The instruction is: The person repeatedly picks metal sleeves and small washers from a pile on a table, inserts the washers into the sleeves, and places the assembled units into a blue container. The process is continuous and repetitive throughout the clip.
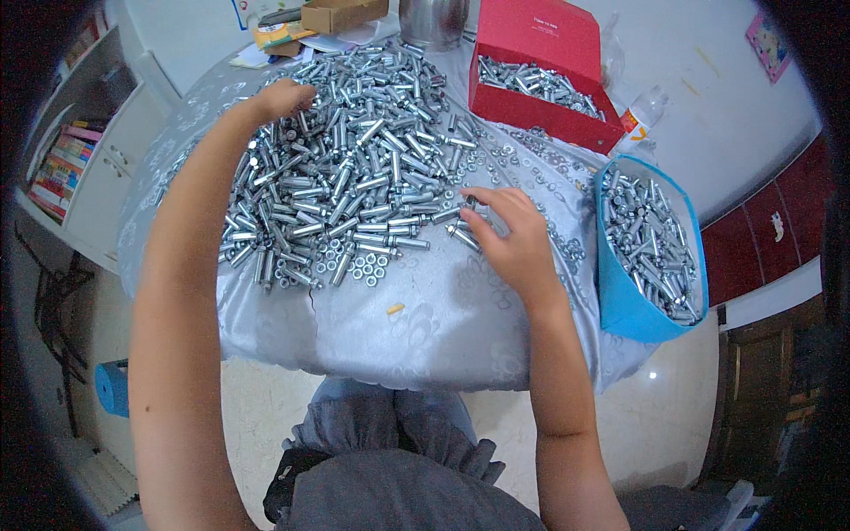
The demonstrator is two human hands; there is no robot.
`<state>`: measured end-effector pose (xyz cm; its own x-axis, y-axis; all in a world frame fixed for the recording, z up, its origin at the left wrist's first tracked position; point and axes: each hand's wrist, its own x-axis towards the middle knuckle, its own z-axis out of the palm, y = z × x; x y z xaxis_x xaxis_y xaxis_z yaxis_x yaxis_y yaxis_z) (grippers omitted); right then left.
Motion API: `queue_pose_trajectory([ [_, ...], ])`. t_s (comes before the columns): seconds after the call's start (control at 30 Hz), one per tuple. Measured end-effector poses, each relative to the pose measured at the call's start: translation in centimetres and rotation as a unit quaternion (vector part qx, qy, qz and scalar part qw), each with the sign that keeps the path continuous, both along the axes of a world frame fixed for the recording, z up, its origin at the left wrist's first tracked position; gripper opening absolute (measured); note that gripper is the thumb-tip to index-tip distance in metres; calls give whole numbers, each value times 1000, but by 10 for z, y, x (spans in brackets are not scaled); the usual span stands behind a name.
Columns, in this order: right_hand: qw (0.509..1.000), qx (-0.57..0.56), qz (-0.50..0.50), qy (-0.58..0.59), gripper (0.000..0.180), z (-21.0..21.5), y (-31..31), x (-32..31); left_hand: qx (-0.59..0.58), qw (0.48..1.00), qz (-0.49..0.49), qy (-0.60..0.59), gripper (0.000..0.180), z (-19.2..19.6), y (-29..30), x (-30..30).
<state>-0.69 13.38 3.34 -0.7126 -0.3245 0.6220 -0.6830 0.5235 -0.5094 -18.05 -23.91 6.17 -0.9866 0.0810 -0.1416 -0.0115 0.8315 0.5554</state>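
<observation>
A large heap of silvery expansion bolts (pixel 354 168) covers the middle and far left of the table. My left hand (pixel 282 99) is over the heap's far left side, fingers curled down among the bolts; what they grip is hidden. To the right of the heap, my right hand (pixel 515 237) is low over the table. Its thumb and forefinger curve around a small metal nut (pixel 470 202). Some bolts (pixel 460 235) lie just under that hand. Loose nuts (pixel 368 268) are scattered at the heap's near edge.
More nuts and washers (pixel 531 159) spread over the silvery tablecloth (pixel 425 327). At the right edge stands a blue fabric bin (pixel 642 314) full of bolts. Behind it are an open red box (pixel 540 111) of bolts and a plastic bottle (pixel 645 113). A metal pot (pixel 434 22) stands far back.
</observation>
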Motion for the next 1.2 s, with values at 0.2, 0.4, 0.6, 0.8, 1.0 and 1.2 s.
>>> queue_pose_trajectory([
  [0.2,1000,-14,9,6,24,-3,0,0,-91,983,-73,141,23,-5,-10,20],
  [0.4,996,-65,10,-61,26,-4,-2,1,32,965,-101,240,19,12,50,66],
  [0.6,972,-173,45,-153,26,-8,-2,-3,472,839,-32,270,26,-4,169,132],
  [0.8,980,-129,48,-146,26,-11,-2,-1,628,746,26,218,29,-39,217,175],
  [1.0,991,-84,51,-94,27,-11,-1,-4,554,807,-9,205,27,-50,211,164],
  [1.2,988,-97,20,-121,26,-13,-1,-5,521,837,-43,162,27,-52,217,171],
])
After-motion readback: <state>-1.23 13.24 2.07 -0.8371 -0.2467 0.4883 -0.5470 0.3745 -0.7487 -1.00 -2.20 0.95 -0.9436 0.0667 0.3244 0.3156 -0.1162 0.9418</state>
